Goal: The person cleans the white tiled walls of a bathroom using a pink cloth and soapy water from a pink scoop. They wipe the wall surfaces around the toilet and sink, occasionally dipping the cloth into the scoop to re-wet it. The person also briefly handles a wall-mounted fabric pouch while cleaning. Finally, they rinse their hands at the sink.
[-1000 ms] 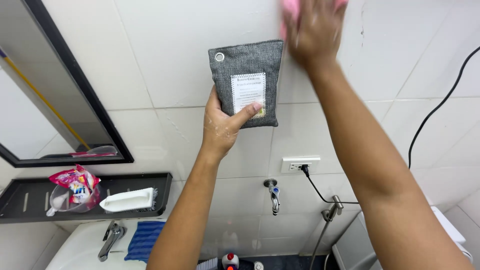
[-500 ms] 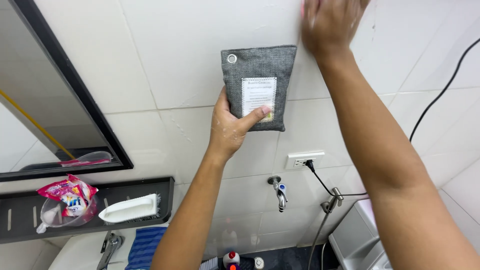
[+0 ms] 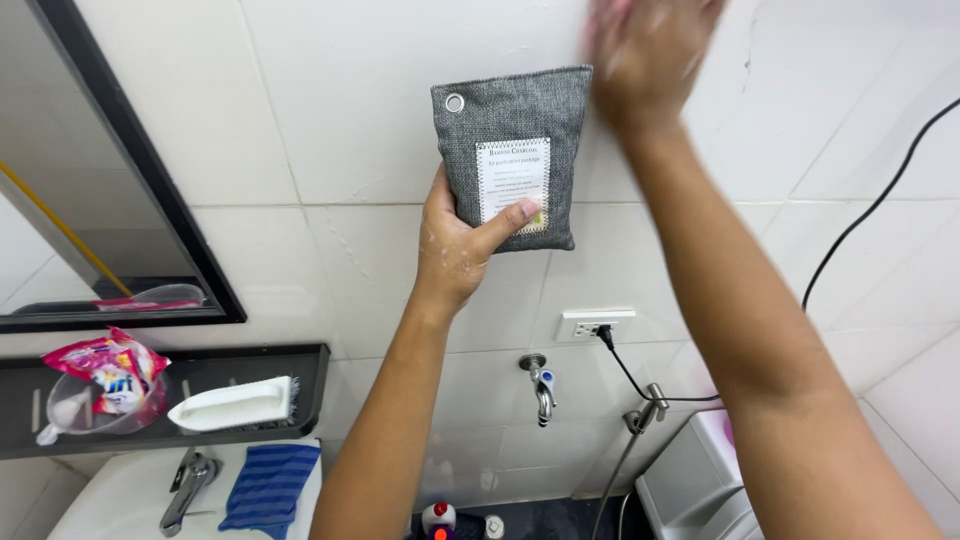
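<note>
My left hand (image 3: 462,240) grips the lower left corner of a grey fabric pouch (image 3: 512,120) with a metal eyelet and a white label, holding it up against the white tiled wall (image 3: 330,110). My right hand (image 3: 645,55) is raised just to the right of the pouch's top edge, pressed at the wall and blurred by motion. A hint of pink shows at its fingers, but I cannot make out what it is.
A black-framed mirror (image 3: 120,190) hangs at the left above a dark shelf (image 3: 300,365) with a white brush (image 3: 235,403) and a pink packet (image 3: 110,365). Below are a sink (image 3: 120,500) with a blue cloth (image 3: 270,485), a wall tap (image 3: 540,380), a socket (image 3: 595,323) and a black cable (image 3: 870,215).
The view has shifted, so the pouch sits slightly further left and higher in the frame. My right hand has moved left along the wall, closer to the pouch's top right corner.
</note>
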